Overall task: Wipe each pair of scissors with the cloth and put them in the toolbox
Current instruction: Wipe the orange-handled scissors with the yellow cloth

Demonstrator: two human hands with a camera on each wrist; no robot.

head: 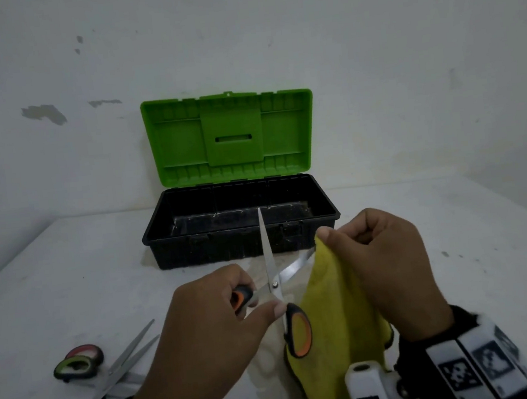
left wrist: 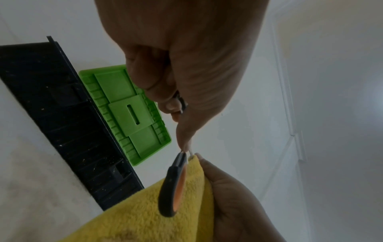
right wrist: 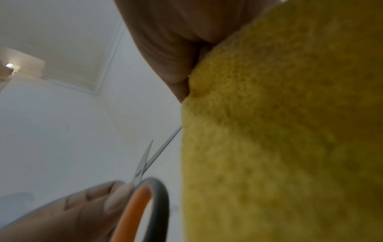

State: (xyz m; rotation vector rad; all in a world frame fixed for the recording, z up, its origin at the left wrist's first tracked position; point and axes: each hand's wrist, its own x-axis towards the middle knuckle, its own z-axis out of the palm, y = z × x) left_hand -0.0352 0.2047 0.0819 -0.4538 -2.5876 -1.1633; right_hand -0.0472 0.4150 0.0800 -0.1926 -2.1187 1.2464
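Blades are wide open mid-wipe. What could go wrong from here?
1. The orange-handled scissors are spread open, and the right hand pinches the yellow cloth around one blade; its fingers could slide onto the edge.
2. The left hand grips only one handle; the loose handle could swing and snap the blades together.
3. The free blade points up at the toolbox, so a forward jerk could jab it.

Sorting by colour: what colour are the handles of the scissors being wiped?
Black with orange inner lining, clearest in the head view.
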